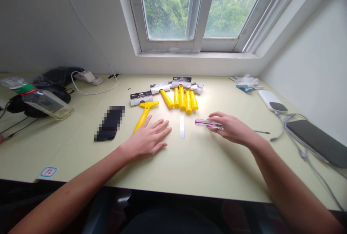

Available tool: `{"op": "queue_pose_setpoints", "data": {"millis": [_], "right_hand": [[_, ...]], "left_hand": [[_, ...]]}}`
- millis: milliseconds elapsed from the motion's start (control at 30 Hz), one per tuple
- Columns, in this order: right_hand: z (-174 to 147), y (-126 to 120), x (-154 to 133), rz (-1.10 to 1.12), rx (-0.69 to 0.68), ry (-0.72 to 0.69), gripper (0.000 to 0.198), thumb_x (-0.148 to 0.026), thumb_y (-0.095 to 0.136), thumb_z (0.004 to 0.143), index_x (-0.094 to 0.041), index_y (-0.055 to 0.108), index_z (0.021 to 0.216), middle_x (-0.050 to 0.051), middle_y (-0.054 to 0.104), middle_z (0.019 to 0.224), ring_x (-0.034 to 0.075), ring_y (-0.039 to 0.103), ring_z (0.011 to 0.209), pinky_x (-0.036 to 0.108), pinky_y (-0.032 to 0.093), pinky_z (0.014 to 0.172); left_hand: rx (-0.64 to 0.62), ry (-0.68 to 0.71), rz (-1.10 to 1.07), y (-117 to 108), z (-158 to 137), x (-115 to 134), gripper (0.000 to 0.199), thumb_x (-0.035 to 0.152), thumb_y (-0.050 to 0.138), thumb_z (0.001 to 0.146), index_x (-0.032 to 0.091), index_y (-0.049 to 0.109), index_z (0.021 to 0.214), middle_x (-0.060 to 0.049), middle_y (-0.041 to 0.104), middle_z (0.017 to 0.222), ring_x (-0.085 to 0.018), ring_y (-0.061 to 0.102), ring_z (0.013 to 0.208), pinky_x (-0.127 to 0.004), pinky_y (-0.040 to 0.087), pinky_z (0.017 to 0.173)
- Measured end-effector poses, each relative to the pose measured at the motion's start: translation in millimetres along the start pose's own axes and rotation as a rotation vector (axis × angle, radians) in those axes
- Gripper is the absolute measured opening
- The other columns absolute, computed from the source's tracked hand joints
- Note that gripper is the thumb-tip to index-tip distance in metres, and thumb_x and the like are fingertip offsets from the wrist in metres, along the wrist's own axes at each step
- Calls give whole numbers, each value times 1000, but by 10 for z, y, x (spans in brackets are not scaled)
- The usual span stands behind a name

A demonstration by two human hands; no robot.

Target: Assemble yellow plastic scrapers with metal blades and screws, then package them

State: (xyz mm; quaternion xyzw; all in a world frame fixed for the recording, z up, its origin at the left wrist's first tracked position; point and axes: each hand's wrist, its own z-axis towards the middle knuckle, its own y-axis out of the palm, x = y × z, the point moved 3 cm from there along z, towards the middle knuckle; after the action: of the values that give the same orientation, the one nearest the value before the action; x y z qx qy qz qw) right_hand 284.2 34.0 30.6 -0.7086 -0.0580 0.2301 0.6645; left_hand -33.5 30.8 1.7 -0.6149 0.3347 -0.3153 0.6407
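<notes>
My left hand (148, 138) lies on the table with its fingers spread, nothing gripped in it. Under or beside its wrist side is a yellow scraper (143, 114) with a T-shaped head, its lower handle end hidden by the hand. A tiny screw-like piece (167, 127) shows by the fingertips. To the right lies a flat silvery blade strip (182, 126). My right hand (230, 127) is closed around a screwdriver (207, 123) with a clear handle and a purple stripe; its thin shaft points right, past the wrist.
Several yellow handles (182, 98) with packaging cards (141, 98) lie at the back. A black phone (110, 123) and a bottle (46, 100) are on the left. At right are gloves (248, 81), a white device (272, 101), cables (284, 125) and a dark phone-like slab (320, 141).
</notes>
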Motion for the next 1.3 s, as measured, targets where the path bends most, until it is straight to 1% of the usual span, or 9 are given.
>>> {"op": "queue_pose_setpoints", "data": {"millis": [133,267,600,700,833,900,967,1133,1300], "right_hand": [[42,35,-28,-6,-45,11,36,-34,50,91,-29,62,124,6,57,130,22,64,102,33,51,85],[85,52,-40,9,-34,22,30,-32,52,89,-28,67,116,7,64,113,19,64,94,28,48,76],[185,90,-9,25,-34,105,17,-25,47,85,-20,60,76,3,64,79,14,55,69,23,34,59],[199,109,-7,27,-34,120,18,-25,46,85,-19,59,73,3,63,77,14,54,67,24,32,58],[192,126,-14,17,-15,100,18,-26,48,86,-19,60,73,4,64,78,15,56,69,24,33,58],[172,114,-21,21,3,72,17,-27,49,86,-19,60,75,5,64,80,15,56,70,24,34,58],[141,86,-15,33,34,63,18,-29,48,87,-19,60,77,4,64,81,15,56,70,24,34,58],[55,8,57,88,121,93,24,-39,46,90,-20,59,82,4,64,81,16,56,70,26,38,59],[1,-41,118,109,165,122,25,-42,47,91,-22,60,86,3,65,80,16,57,71,25,40,61]], "left_hand": [[24,-6,-12,19,1,-7,58,51,24,100,25,29,152,-5,30,156,-24,25,146,-50,-6,120],[30,-19,-19,31,20,-38,60,53,25,99,25,26,153,-5,30,156,-23,25,146,-48,-11,119],[-44,-33,-72,-89,104,-134,56,52,26,100,30,32,151,-3,28,157,-24,23,147,-52,7,120],[9,-101,-136,-202,157,-395,53,47,27,101,29,33,150,-3,25,159,-22,26,146,-44,22,119],[154,-389,-121,-320,166,-1116,49,37,35,97,24,45,143,-5,39,153,-22,40,138,-38,32,115],[97,-489,-107,-296,146,-1465,60,35,49,89,23,40,146,-7,35,155,-26,37,139,-41,31,115],[-23,-514,-136,-229,127,-1704,72,34,60,78,22,40,146,-9,33,155,-30,33,142,-42,29,116],[-57,-508,-185,-130,88,-1892,60,34,51,81,24,49,140,-6,52,143,-23,49,130,-32,37,110],[28,-590,-128,-221,2,-2088,62,34,53,80,19,49,140,-10,51,142,-26,48,130,-34,35,111]]}}
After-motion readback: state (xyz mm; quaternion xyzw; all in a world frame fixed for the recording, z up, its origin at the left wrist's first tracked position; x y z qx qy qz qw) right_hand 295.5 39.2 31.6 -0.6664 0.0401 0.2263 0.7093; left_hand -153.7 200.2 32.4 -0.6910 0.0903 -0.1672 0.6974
